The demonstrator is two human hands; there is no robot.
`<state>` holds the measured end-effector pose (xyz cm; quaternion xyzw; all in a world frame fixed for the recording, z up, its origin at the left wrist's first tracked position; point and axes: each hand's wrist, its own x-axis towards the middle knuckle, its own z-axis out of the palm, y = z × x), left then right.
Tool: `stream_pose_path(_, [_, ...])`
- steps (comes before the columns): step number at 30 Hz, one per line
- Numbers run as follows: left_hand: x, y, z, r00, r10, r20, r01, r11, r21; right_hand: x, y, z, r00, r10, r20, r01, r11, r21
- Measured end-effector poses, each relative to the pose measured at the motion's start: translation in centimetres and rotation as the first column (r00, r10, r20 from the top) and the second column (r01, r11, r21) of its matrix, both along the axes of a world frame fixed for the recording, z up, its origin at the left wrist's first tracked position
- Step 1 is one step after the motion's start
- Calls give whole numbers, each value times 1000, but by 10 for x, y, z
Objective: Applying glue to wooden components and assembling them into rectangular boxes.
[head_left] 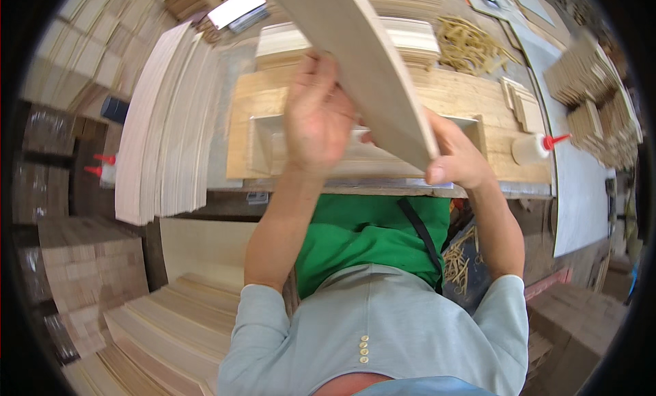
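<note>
A long, pale wooden board (372,68) is raised at a slant above the workbench, its far end running out of view at the top. My right hand (461,150) grips the near end, thumb on the edge and the other fingers mostly hidden behind the board. My left hand (318,116) is at the board's left side, fingers bent against its edge and partly hidden by it. Below the board, a shallow wooden frame or box (263,146) with pale inner faces lies on a light wooden base panel (239,102); the hands and board cover much of it.
Tall stacks of thin boards (164,123) stand left of the base panel. A white glue bottle (529,150) with a red nozzle is at the right, near small wood strips (523,105). Tan rubber bands (471,44) lie behind. More board stacks (178,314) sit at lower left.
</note>
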<state>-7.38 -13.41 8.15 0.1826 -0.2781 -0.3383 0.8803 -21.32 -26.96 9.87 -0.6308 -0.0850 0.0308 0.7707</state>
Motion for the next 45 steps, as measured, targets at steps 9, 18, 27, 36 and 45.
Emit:
stream_pose_path(9, [-69,91,49,-361,-13,932,-712,649,-267,-60,-48,33,932,-234,277,352,397,-848])
stream_pose_path(18, [18,86,68,15,-705,709,-709,493,504,-70,-58,28,974,-58,219,227,294,-928])
stream_pose_path(27, [18,59,24,156,-642,750,-727,440,528,-110,-118,-9,951,-303,61,165,331,-929])
stream_pose_path(36, [9,43,14,90,-652,753,-731,470,495,-106,-118,-22,958,-285,19,129,372,-919])
stream_pose_path(45, [12,41,8,85,-649,756,-732,474,489,-103,-118,-27,947,-320,26,169,428,-888])
